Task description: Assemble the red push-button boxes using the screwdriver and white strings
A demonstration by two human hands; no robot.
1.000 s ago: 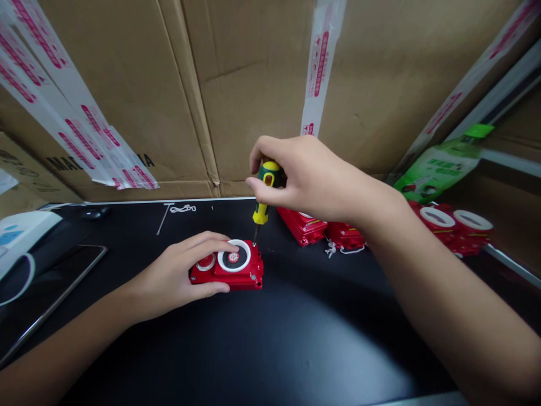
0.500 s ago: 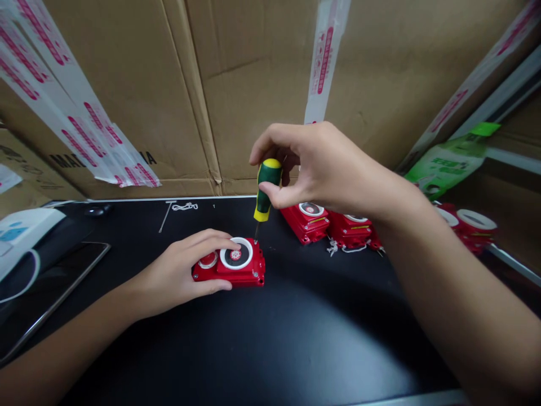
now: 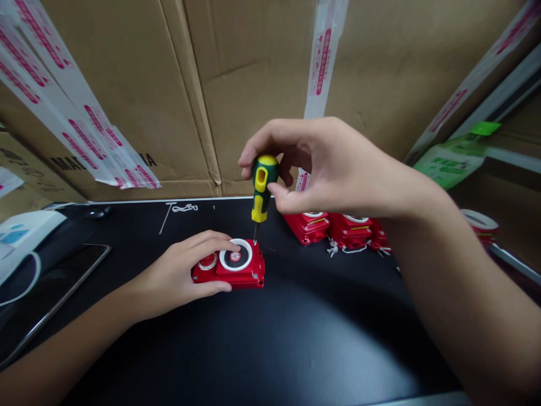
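Screwdriver (image 3: 261, 189) pinched — red box (image 3: 230, 266) pinned.

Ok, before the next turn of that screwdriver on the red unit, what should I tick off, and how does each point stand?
1. Screwdriver pinched by the right hand at its handle: ok.
2. Tip on the far right corner of the red unit: ok; whether it sits in a screw head: cannot tell.
3. Shaft close to upright: ok.
4. Left hand gripping the red unit, flat on the black table: ok.
5. Left hand fingers apart from the tip: ok, though near.
6. Other red units behind, not touching the tool: ok.
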